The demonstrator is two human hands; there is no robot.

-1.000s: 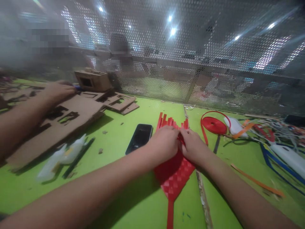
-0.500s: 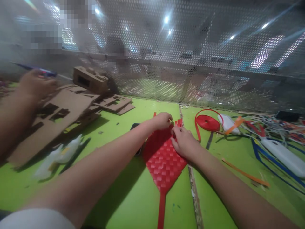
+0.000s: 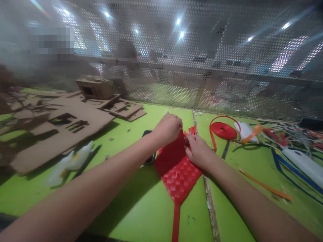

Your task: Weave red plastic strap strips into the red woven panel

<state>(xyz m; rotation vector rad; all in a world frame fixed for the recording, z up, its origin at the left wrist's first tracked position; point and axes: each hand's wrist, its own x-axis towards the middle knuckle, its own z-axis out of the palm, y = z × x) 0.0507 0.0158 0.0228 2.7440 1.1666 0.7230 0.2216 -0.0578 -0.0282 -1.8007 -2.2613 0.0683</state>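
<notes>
A red woven piece (image 3: pixel 180 176) of flat plastic strips, shaped like a diamond with a long tail, lies on the green table. Over its far edge my left hand (image 3: pixel 168 129) is raised slightly, its fingers closed on a red strip (image 3: pixel 181 137) that rises from the weave. My right hand (image 3: pixel 199 149) rests on the right edge, thumb and fingers pinching the weave near the short strip ends (image 3: pixel 192 130). Its fingertips are partly hidden. A dark phone-like device (image 3: pixel 150 158) shows partly behind my left wrist.
Right of the weave lies a coil of red strip (image 3: pixel 224 131). Farther right are an orange strip (image 3: pixel 264 184), a white glue gun (image 3: pixel 302 161) and tangled cables. Cut cardboard sheets (image 3: pixel 75 117) and white plastic pieces (image 3: pixel 70 163) lie left. A perforated metal screen (image 3: pixel 161 74) stands behind.
My left hand has lifted a little, drawing the red strip up; my right hand stays on the weave. At the left, another person's hand with a pen-like tool has gone, and the cardboard sits flatter.
</notes>
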